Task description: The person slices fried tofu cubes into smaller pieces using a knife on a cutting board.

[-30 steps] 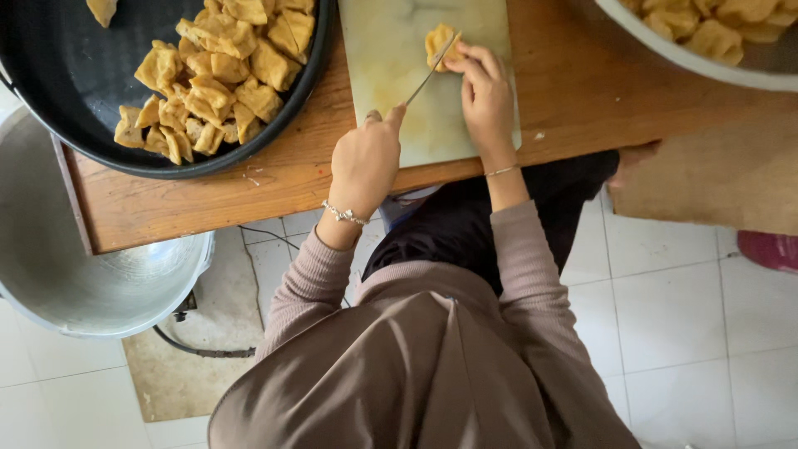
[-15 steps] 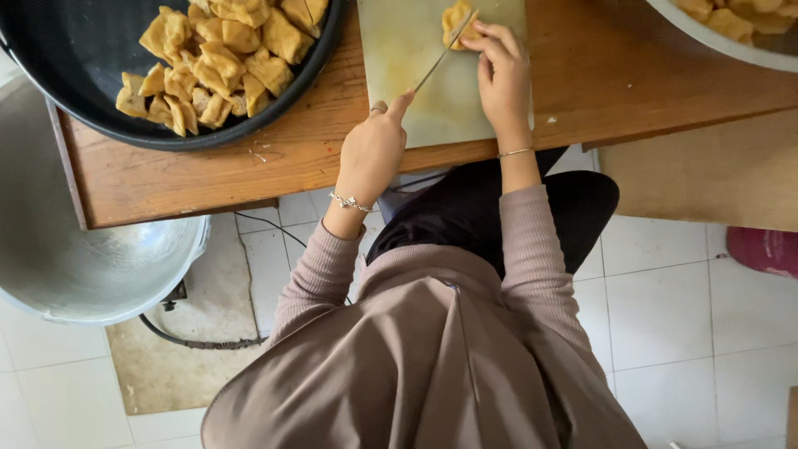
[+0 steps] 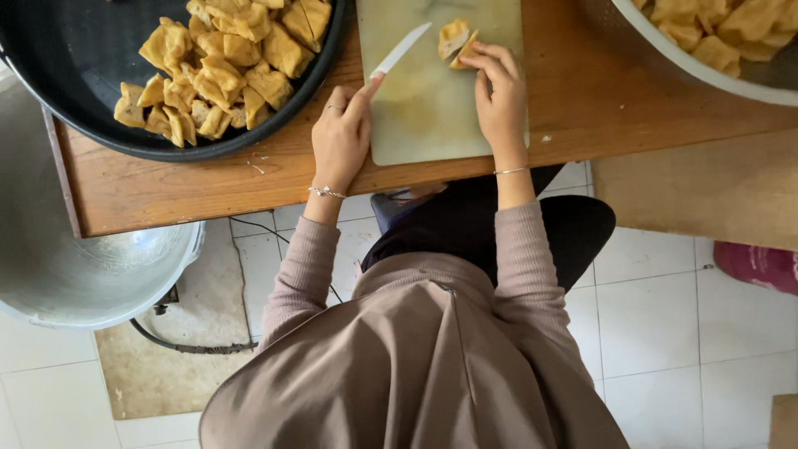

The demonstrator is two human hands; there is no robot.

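My left hand (image 3: 341, 137) grips a small knife (image 3: 402, 50) with a pale blade, its tip pointing up and right over a light green cutting board (image 3: 424, 125). My right hand (image 3: 500, 91) rests its fingertips on a cut piece of fried tofu (image 3: 455, 40) near the board's top edge. The tofu lies in two halves, and the blade is a little to their left, not touching them. The board lies on a wooden table (image 3: 249, 183).
A wide black pan (image 3: 75, 91) with several golden tofu pieces (image 3: 224, 58) sits at the table's left. A white bowl (image 3: 706, 71) of tofu stands at the top right. A large metal basin (image 3: 66, 266) and a cable lie on the tiled floor.
The knife blade was at the tofu piece under my right hand's fingers; now it has drawn away to the left and the piece lies split in two.
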